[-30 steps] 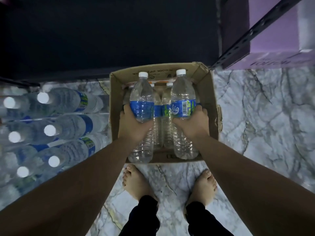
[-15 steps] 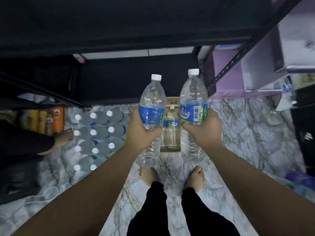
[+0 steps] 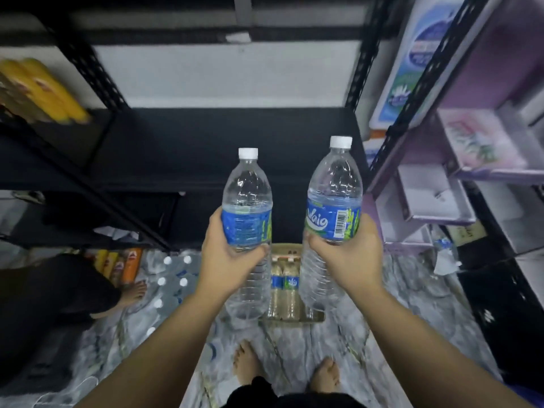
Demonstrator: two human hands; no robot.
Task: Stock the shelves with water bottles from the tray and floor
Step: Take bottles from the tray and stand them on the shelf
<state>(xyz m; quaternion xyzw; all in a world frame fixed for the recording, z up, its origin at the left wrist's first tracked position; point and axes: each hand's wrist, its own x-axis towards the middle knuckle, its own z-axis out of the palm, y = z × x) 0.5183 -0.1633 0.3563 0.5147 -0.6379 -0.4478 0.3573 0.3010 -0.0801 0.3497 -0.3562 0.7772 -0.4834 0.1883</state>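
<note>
My left hand (image 3: 226,260) grips a clear water bottle (image 3: 247,198) with a white cap and blue label, held upright. My right hand (image 3: 350,257) grips a second such bottle (image 3: 334,195), also upright. Both are raised in front of a black shelf board (image 3: 206,148). Far below on the floor sits the cardboard tray (image 3: 316,318) with two bottles (image 3: 284,293) showing between my hands. A wrapped pack of bottles (image 3: 170,278) lies on the floor to the left.
Black metal shelf uprights (image 3: 365,54) frame the bay. Purple and white boxes (image 3: 482,148) fill the shelves on the right; yellow packs (image 3: 38,89) sit upper left. Another person's foot (image 3: 134,293) stands at the left. My bare feet (image 3: 250,363) are on the marble floor.
I have lifted both bottles out of the tray and stood up, raising them to shelf height. The tray and floor have dropped far below.
</note>
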